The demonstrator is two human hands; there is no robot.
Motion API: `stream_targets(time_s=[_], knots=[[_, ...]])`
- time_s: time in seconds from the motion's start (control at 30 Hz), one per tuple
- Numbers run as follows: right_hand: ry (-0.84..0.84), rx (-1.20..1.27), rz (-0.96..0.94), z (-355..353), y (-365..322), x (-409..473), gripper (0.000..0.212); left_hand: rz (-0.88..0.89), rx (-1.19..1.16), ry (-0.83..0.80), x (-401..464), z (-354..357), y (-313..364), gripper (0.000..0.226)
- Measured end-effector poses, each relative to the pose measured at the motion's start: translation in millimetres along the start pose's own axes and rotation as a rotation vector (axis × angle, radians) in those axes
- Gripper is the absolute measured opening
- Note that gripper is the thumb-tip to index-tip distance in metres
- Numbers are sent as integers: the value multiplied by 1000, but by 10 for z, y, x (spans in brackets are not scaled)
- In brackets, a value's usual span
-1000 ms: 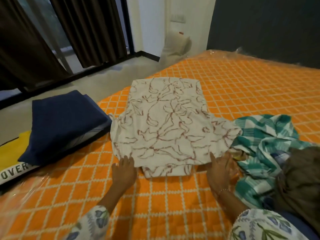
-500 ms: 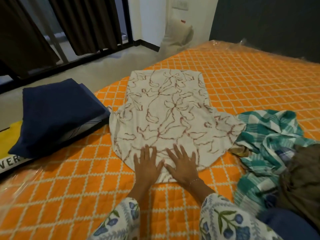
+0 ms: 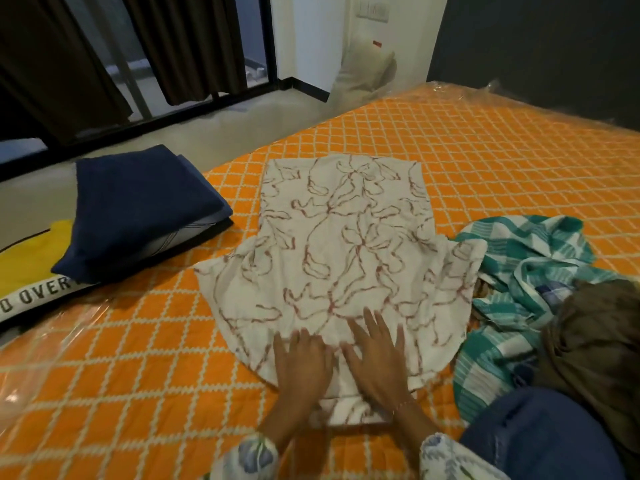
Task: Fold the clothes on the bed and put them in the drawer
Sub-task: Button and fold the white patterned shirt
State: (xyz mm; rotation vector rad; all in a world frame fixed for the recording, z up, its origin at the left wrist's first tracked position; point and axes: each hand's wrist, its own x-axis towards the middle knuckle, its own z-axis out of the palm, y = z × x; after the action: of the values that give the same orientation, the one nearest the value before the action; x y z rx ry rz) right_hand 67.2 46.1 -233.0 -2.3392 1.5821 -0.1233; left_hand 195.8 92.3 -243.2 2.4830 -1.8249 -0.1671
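both flat, open hands, left hand (image 3: 302, 358) and right hand (image 3: 375, 355), press the half-folded white patterned garment (image 3: 341, 244) at frame centre on the bed (image 3: 485, 161), folded navy cloth (image 3: 138, 206) at left, checked garment (image 3: 519, 271) unfolded at right, no drawer in view

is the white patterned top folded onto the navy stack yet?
No: the white patterned top lies spread on the orange bedspread under both flat hands, apart from the navy stack to its left.
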Motion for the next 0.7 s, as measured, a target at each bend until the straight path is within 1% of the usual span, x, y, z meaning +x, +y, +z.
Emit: stream_targets(time_s=[0.03,0.07,0.1,0.13,0.17,0.23,0.27,0.3,0.37,0.4,0.43,0.47,0.5,0.53,0.57,0.6,0.63,0.67,0.7], knots=[[-40,2,-30,-9,-31,93,77,14,19,75,156,-36,-52,49],[-52,5,-39,28,-20,172,93,33,31,107,296,-26,-150,50],[-96,-17,-13,44,3,235,103,36,31,84,388,-10,-250,55],[-101,-33,0,91,39,264,106,24,19,40,429,33,-354,63],[-99,-58,3,145,66,256,104,18,-10,31,419,143,-478,70],[-167,-83,56,253,94,147,88,25,-42,49,282,329,-657,74],[-151,-77,73,317,144,95,82,16,-46,66,191,417,-691,74],[-140,-69,71,337,155,25,82,11,-62,77,100,461,-665,75],[-163,-39,103,258,126,-98,94,13,-92,68,-93,440,-562,74],[-108,-39,106,275,82,-124,101,8,-112,67,-166,384,-564,71],[-76,-24,118,267,68,-119,105,6,-134,125,-154,353,-569,67],[-58,8,108,241,0,-70,105,-13,-167,218,-92,283,-644,60],[-46,39,69,223,-137,16,104,-76,-209,309,-4,187,-778,53],[-42,58,16,197,-286,126,102,-177,-259,385,118,61,-905,48],[-64,49,-51,197,-468,250,102,-337,-316,427,238,-72,-1073,46],[-83,20,-121,206,-635,388,105,-532,-394,393,358,-196,-1242,47],[-103,-24,-191,214,-821,537,113,-724,-456,310,457,-303,-1409,51],[-131,-61,-251,199,-994,663,120,-853,-489,243,537,-366,-1544,57],[-153,-87,-300,194,-1163,762,122,-925,-508,174,591,-417,-1654,61]])
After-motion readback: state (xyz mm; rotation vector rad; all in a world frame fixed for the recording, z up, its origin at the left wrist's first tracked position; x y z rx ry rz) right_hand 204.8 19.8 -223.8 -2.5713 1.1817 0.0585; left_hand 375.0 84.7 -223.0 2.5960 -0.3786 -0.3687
